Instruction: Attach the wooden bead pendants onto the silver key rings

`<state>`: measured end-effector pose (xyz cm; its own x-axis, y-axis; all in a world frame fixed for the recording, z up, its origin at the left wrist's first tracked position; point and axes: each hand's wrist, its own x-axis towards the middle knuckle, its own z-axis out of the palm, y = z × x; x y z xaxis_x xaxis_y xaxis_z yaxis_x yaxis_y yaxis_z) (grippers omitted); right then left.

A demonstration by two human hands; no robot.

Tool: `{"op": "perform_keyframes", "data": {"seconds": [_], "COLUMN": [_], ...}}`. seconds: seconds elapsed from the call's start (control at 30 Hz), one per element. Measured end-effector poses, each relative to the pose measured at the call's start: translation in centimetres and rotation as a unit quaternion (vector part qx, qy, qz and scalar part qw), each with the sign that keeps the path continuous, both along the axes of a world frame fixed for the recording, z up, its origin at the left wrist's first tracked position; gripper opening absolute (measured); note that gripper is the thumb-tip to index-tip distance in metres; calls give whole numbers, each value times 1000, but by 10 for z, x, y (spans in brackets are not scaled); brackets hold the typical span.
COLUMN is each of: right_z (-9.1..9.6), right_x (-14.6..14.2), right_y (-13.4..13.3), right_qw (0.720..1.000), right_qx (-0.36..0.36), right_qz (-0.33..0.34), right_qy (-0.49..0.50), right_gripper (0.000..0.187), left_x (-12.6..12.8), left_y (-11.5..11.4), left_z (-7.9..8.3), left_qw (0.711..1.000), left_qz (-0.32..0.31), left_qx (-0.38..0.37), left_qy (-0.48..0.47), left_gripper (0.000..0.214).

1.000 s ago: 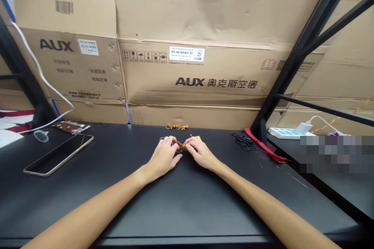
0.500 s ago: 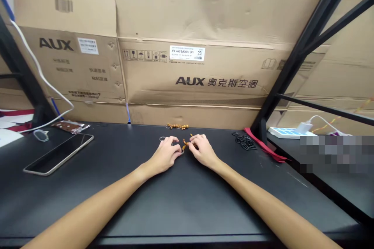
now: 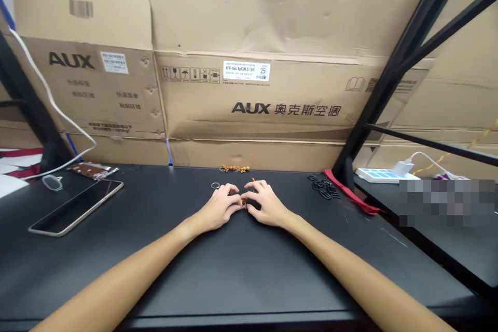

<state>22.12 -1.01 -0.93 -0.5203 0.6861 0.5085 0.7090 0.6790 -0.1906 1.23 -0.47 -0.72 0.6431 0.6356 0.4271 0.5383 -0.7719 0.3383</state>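
On the black table [image 3: 241,270], my left hand [image 3: 218,206] and my right hand [image 3: 264,203] meet fingertip to fingertip. Both pinch a small brown beaded charm with a metal ring [image 3: 243,202], mostly hidden between the fingers. A loose metal ring [image 3: 215,185] lies just left of my left hand. A second beaded charm [image 3: 235,168] rests further back, near the cardboard.
A phone [image 3: 75,207] lies face up at the left beside a brown packet [image 3: 91,168] and a white cable [image 3: 58,114]. Several black rings [image 3: 324,188] and a red strip [image 3: 352,197] sit right. Cardboard boxes [image 3: 272,98] wall the back; a black rack post [image 3: 389,78] leans right.
My hands have drawn closer together, and the charm that showed between them is now nearly covered by the fingers. The view has shifted slightly.
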Motion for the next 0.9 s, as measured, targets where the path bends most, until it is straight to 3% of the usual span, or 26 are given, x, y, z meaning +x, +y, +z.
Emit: {"op": "perform_keyframes", "data": {"seconds": [0.23,0.63,0.9], "right_z": [-1,0,-1], "right_x": [1,-2,-6], "right_y": [2,2,-1], "right_qw": [1000,995,998], "right_qx": [-17,-66,-33], "right_qz": [-1,34,18], "right_qy": [17,59,40], "right_gripper": [4,15,6], "left_x": [-1,-1,1], "left_y": [4,4,0], "left_z": [1,4,5], "left_qw": [999,998,999], "left_qz": [4,26,19], "left_qx": [-31,-55,-43], "left_qy": [-12,-1,0], "left_gripper": [16,21,19]}}
